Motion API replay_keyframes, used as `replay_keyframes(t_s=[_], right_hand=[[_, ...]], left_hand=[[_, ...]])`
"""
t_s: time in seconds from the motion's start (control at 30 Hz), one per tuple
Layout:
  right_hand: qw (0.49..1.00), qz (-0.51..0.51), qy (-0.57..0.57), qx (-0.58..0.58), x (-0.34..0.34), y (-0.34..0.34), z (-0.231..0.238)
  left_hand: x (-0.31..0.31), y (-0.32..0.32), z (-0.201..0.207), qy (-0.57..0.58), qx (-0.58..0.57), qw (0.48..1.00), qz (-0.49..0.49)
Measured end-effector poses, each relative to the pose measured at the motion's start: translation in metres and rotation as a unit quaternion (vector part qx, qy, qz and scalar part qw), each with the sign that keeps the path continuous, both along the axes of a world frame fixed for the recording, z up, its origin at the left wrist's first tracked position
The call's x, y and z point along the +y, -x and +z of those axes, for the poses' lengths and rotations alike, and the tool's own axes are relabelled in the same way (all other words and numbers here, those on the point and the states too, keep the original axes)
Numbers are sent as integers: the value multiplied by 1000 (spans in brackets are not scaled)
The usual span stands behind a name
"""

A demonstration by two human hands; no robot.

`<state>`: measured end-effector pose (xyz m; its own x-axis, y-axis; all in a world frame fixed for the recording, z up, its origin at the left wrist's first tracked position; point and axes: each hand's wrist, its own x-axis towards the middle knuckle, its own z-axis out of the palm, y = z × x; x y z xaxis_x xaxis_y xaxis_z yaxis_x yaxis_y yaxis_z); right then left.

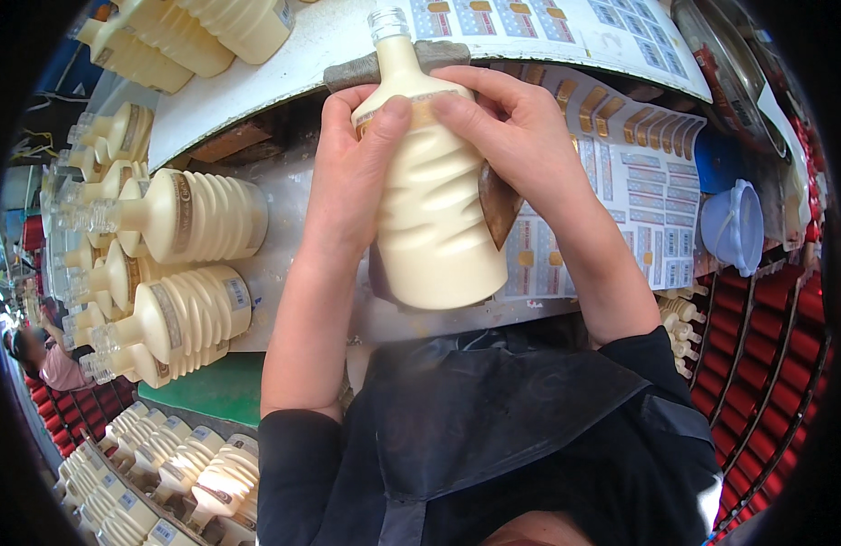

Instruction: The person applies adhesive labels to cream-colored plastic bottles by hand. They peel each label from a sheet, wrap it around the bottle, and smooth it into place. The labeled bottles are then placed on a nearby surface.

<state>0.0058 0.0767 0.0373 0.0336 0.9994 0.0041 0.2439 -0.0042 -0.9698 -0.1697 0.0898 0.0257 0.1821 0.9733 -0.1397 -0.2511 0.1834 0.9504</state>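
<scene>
A cream-coloured bottle [438, 214] with wavy ridges and a clear threaded neck lies in front of me, its neck pointing away. My left hand [355, 146] is closed around the left side of its shoulder. From the other side my right hand [516, 127] grips the same shoulder. Both thumbs press on a gold-brown label band [422, 107] there, partly covered by the fingers. Beneath the neck is a grey cloth-like pad [352, 75]. A brown, pointed flat piece [500, 207] shows beside the bottle, under my right hand; its kind is unclear.
Similar labelled bottles [216, 217] lie stacked at the left, with more [225, 478] at lower left. Printed label sheets [652, 182] spread over the right of the table. A pale blue bucket [734, 227] stands at the right edge. A person [64, 364] is at far left.
</scene>
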Motion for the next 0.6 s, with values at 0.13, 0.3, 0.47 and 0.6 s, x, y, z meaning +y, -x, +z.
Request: replay_keyframes(t_s=[0.13,0.3,0.47,0.6], right_hand=[[995,20,7,94,-1,-4,0],[994,33,11,100,0,-3,-2],[996,30,-1,80,-2,-3,-3],[996,35,-16,86,-2,-3,-5]], left_hand=[[0,1,-4,2,-12,1000,-4],[-1,2,-5,-5,-7,1000,-11],[0,4,-7,-5,-15,1000,-12],[2,5,-8,-8,-15,1000,-12]])
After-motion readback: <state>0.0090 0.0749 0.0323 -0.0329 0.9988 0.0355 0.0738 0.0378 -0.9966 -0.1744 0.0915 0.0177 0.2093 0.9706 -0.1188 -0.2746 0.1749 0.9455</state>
